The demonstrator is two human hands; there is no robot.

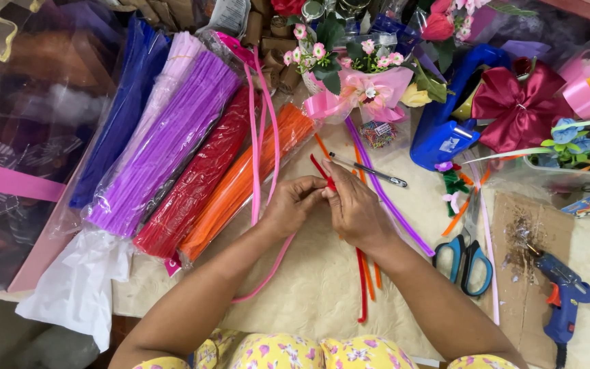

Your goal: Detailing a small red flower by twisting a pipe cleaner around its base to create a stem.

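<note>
Both hands meet over the bench [322, 287]: the left hand [293, 203] and right hand [354, 208] pinch a red pipe cleaner [324, 173] between closed fingertips. Right of the pipe cleaner lie scissors [464, 258] and a glue gun [563, 295]. Beyond it rests a pen [370, 171]; left of it, pipe-cleaner bundles [172, 150]; farther back, flowers [370, 75].

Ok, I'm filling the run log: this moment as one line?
left hand + right hand: pinching red pipe cleaner | scissors, glue gun: right | pipe cleaner bundles: left
</note>
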